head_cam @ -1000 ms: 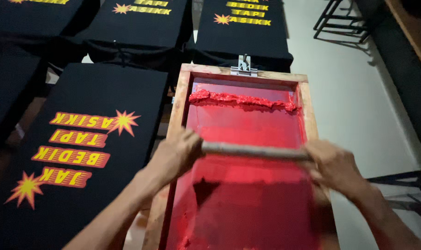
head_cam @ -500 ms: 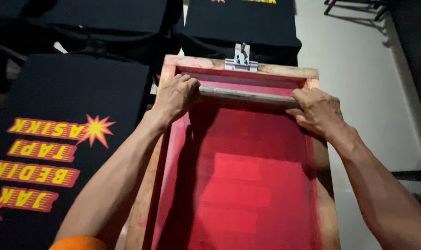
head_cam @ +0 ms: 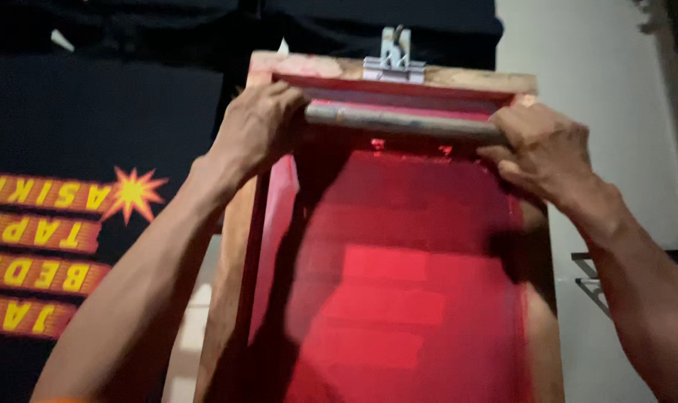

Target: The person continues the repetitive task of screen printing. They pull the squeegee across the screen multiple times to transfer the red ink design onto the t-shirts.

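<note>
— Where was the long wooden squeegee bar (head_cam: pixel 402 123)?

— At the far end of the red-inked printing screen in its wooden frame (head_cam: pixel 227 298), just below the metal hinge clamp (head_cam: pixel 393 56).

— And the hands?

— Both closed on it: the left hand (head_cam: pixel 253 130) wrapped around its left end, the right hand (head_cam: pixel 544 153) gripping the right end.

— Anything beside the frame?

— A black shirt with yellow-and-red lettering and a starburst (head_cam: pixel 70 224) lay to its left.

Two bare forearms, no rings or watch, perhaps an orange sleeve edge bottom left
</note>
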